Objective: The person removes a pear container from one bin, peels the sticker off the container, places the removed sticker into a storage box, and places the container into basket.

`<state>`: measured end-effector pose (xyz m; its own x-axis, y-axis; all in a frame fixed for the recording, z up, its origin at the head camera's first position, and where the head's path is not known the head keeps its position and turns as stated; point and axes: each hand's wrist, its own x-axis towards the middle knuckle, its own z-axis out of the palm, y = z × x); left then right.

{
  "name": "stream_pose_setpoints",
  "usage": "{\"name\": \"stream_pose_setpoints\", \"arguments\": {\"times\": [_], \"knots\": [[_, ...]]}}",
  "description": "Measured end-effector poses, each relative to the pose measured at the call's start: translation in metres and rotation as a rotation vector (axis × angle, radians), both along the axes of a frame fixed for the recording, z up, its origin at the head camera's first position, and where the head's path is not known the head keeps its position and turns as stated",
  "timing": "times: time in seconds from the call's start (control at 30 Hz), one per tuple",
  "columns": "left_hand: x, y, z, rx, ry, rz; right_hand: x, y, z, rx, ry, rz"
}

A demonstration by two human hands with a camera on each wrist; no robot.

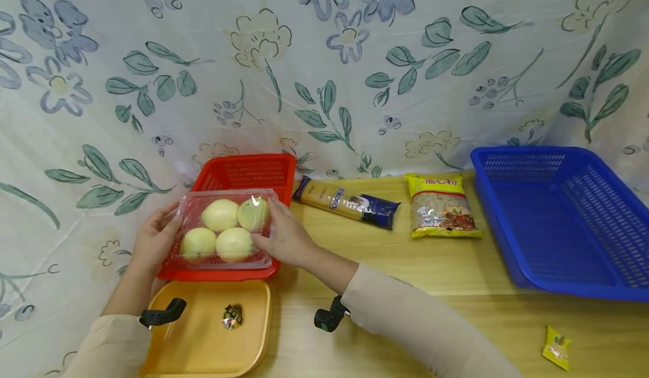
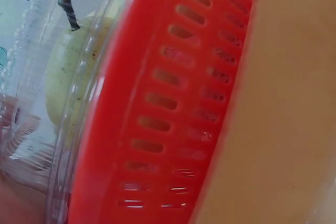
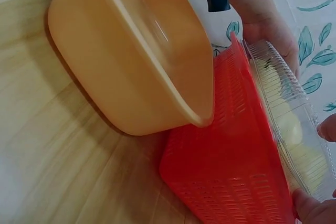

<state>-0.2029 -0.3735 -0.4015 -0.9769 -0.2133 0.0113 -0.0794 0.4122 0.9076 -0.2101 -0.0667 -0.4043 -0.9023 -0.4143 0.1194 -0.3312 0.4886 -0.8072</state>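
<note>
Your left hand [image 1: 152, 241] and right hand [image 1: 286, 237] grip the flimsy, slippery fruit box [image 1: 223, 230] by its ends; support underneath.

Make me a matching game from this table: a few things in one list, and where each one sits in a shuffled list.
Things:
1. clear box of apples
2. small dark item
3. yellow snack bag
4. small yellow packet

Places:
A. alone near the table's front right
B. on the red basket, between both hands
C. beside the blue basket
D. in the orange tray

Pairs: 1-B, 2-D, 3-C, 4-A
</note>
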Motion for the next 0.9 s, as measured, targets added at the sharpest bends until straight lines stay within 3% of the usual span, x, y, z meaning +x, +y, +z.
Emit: {"name": "stream_pose_setpoints", "arguments": {"times": [0.1, 0.23, 0.33, 0.47, 0.57, 0.9], "knots": [[-0.001, 0.000, 0.002, -0.085, -0.069, 0.035, 0.000, -0.002, 0.000, 0.015, 0.011, 0.009], [-0.002, 0.001, 0.004, -0.084, -0.142, 0.060, 0.000, -0.005, 0.001, 0.042, 0.022, 0.012], [-0.001, 0.007, 0.005, -0.101, -0.163, 0.054, -0.002, -0.004, -0.004, 0.159, 0.105, -0.002], [-0.001, 0.017, -0.005, -0.300, -0.034, -0.009, -0.008, 0.000, -0.021, 0.266, 0.219, -0.012], [-0.003, 0.020, -0.013, -0.442, 0.059, -0.033, -0.010, 0.001, -0.030, 0.259, 0.219, -0.003], [-0.002, 0.019, -0.015, -0.437, -0.008, -0.029, -0.009, 0.000, -0.030, 0.278, 0.167, 0.005]]}}
